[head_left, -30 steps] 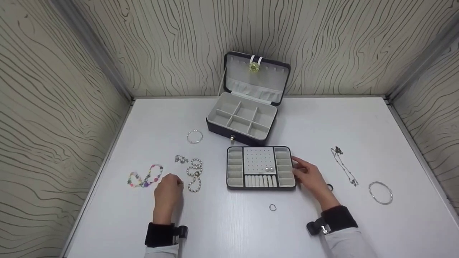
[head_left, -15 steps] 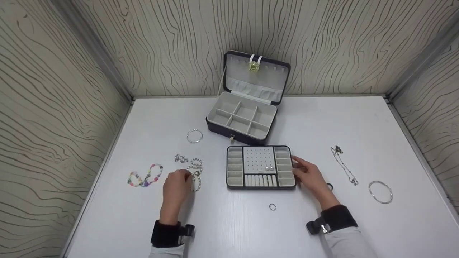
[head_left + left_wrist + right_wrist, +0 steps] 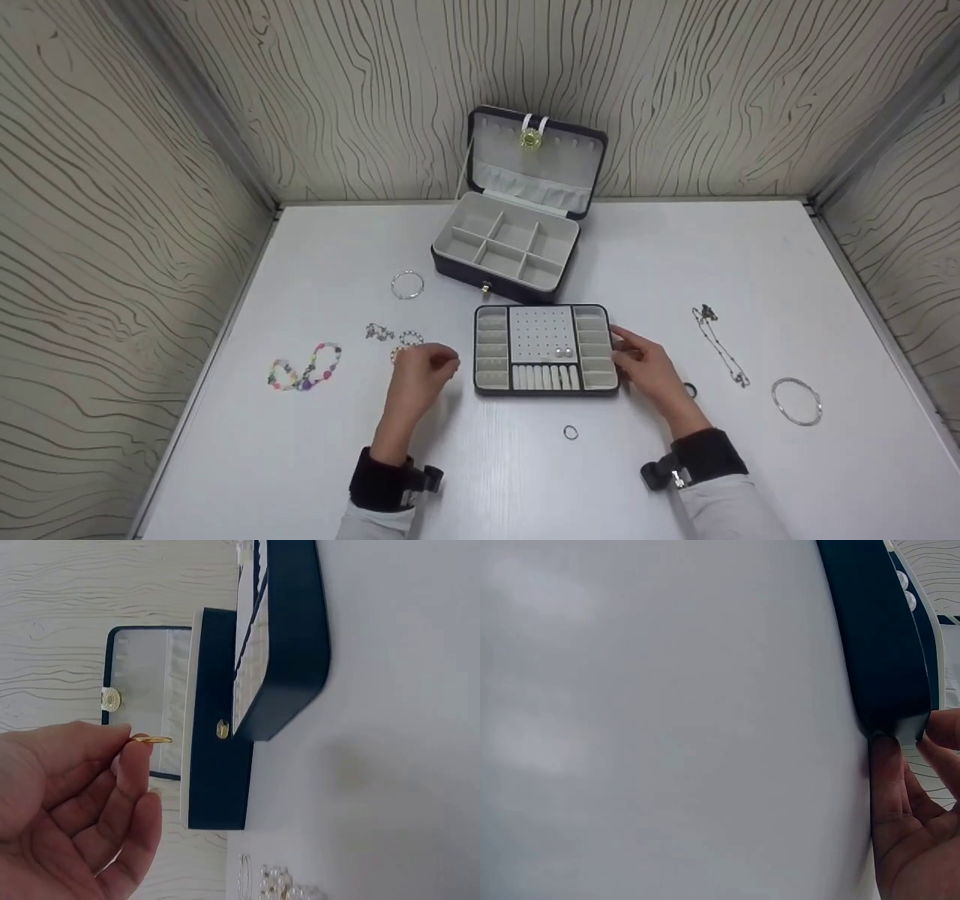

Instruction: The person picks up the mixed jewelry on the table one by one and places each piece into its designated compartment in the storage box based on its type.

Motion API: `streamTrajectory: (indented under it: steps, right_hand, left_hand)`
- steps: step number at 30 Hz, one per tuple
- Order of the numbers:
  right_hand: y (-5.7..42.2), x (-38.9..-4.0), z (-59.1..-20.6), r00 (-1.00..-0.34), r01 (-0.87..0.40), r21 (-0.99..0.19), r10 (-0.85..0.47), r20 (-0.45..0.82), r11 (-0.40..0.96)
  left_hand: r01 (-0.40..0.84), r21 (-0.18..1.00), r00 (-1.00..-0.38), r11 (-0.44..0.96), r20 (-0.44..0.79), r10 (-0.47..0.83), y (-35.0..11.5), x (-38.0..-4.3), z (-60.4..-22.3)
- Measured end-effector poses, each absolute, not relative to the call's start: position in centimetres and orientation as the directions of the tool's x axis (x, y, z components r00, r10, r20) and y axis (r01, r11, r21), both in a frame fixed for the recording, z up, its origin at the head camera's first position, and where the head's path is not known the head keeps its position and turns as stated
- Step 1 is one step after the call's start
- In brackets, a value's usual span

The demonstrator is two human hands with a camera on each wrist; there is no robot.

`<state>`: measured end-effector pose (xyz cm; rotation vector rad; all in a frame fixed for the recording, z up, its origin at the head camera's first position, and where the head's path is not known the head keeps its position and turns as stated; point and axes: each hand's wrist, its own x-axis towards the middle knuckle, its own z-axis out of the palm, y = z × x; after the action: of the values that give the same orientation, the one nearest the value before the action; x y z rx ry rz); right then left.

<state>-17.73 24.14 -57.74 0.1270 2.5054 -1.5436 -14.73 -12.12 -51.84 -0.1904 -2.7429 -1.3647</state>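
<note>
My left hand (image 3: 420, 375) pinches a thin gold ring (image 3: 154, 739) between thumb and forefinger, the other fingers loosely curled. It hovers left of the jewelry tray (image 3: 495, 391), a dark-sided tray with pale compartments, a perforated panel and ring rolls. Two pearl earrings (image 3: 563, 352) sit on that panel. At the tray's right end, my right hand (image 3: 654, 375) rests its fingertips against the side; the right wrist view shows the fingers (image 3: 887, 772) at the tray's corner. Partly covered by the left hand in the head view is a pearl bracelet (image 3: 412, 338).
Behind the tray stands an open jewelry box (image 3: 457, 268) with six-way dividers. On the left lie a colourful beaded bracelet (image 3: 327, 364), a silver chain (image 3: 379, 331) and a thin bangle (image 3: 407, 285). A ring (image 3: 571, 433), a necklace (image 3: 720, 349) and another bangle (image 3: 796, 401) lie in front and right.
My left hand has moved right from beside the beaded bracelet, passing over the pearl bracelet toward the tray. The right hand and the tray have stayed in place.
</note>
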Motion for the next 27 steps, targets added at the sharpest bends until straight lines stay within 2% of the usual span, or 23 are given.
streamTrajectory:
  steps: [11,18,27]
  right_hand:
    - [24.2,-17.8,-57.9,-0.979,0.162,-0.878,-0.036,-0.199,0.451]
    - [24.2,-17.8,-57.9,-0.980,0.161,-0.875,-0.036,-0.198,0.456]
    - [24.1,-17.8,-57.9,-0.980,0.160,-0.878,-0.032,-0.195,0.450]
  left_hand:
    - [0.200,0.832,-0.970,0.518,0.094,0.224,-6.8,-14.9,-52.4]
    - [0.273,0.792,-0.951,0.545,0.136,0.279,-3.7,-14.8,-53.2]
    - [0.317,0.704,-0.945,0.635,0.180,0.273,-0.9,-15.0,-54.2]
